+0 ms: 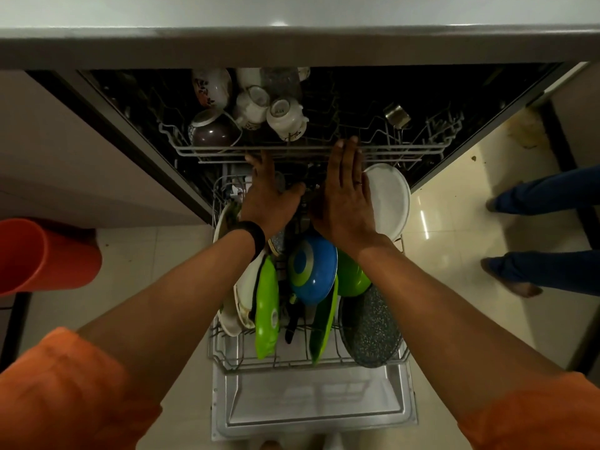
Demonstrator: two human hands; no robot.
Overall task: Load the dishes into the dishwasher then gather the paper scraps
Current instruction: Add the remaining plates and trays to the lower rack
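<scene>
Two bare hands reach over the open dishwasher, both flat and holding nothing. At twelve o'clock from the wrists, the left hand (271,193) spreads its fingers wide against the front rail of the upper rack (308,151), and the right hand (345,193) lies with fingers together, its tips on the same rail. Cups (285,116) and bowls (214,129) sit upside down in that rack at eleven o'clock. Below the hands, toward six o'clock, the lower rack (227,352) stands pulled out over the lowered door (311,404), holding green plates (268,306), a blue bowl (313,271), a speckled pan (370,326) and a white plate (389,196). An orange bucket (45,254) stands at nine o'clock.
</scene>
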